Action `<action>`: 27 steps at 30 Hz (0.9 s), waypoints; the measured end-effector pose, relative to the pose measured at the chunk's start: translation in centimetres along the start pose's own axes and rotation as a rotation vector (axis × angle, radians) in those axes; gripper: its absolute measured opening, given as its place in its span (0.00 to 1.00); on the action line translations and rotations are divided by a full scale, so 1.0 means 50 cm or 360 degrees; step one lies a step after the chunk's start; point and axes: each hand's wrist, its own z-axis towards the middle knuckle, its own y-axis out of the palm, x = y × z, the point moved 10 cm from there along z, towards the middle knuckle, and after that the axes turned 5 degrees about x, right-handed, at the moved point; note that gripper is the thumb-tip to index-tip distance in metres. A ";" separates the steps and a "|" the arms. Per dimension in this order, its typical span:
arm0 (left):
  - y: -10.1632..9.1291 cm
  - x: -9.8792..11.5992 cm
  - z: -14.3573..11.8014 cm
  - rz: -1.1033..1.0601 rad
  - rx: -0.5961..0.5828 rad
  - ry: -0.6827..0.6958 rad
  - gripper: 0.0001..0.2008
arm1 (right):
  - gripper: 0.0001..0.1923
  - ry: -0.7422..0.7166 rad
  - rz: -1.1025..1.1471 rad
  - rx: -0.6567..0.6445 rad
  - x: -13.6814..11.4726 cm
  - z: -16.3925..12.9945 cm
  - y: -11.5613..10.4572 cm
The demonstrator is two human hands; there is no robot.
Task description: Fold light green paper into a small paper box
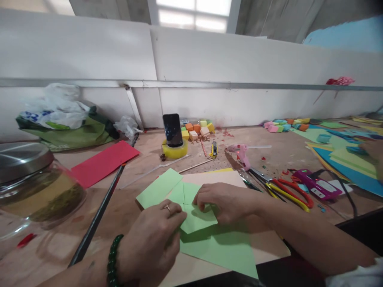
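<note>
As I watch mid-frame, left hand (pixel 152 235) pinches folded green paper (pixel 196 221); right hand (pixel 220 199) touches it, fingers curled, grip unclear.

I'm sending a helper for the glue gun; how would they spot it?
On the table, look beyond the right hand. The glue gun lies between the yellow cutter and the purple device. Its pink pistol shape sets it apart from both.

Busy brown table (pixel 287 154) here: glass jar (pixel 44 199) at left, red sheet (pixel 104 161) near it, yellow tape roll (pixel 176 151) mid-back, then pink glue gun (pixel 244 157), scissors (pixel 265 179) and purple device (pixel 317 186) rightward!
</note>
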 end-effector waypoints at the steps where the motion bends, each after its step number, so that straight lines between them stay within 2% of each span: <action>1: 0.007 0.011 -0.003 -0.0022 -0.0048 0.0023 0.07 | 0.20 -0.0017 0.0040 -0.0011 -0.001 0.000 0.000; 6: 0.019 0.040 -0.018 0.0055 -0.0092 0.0135 0.07 | 0.02 -0.0023 0.0287 -0.0010 0.020 0.001 -0.005; 11: 0.013 0.043 -0.026 0.0098 -0.0013 0.0163 0.09 | 0.05 0.0274 0.0564 0.0256 0.067 0.017 -0.003; 14: 0.010 0.053 -0.028 0.0134 0.0027 0.0232 0.09 | 0.06 0.0454 0.0591 0.0437 0.088 0.021 0.003; 18: 0.009 0.061 -0.032 0.0197 0.0040 0.0287 0.09 | 0.07 0.0419 0.0376 0.0555 0.075 0.025 -0.002; 27: 0.020 0.066 -0.039 0.0265 -0.0135 0.0362 0.10 | 0.09 0.0473 0.0234 0.0637 0.075 0.027 -0.008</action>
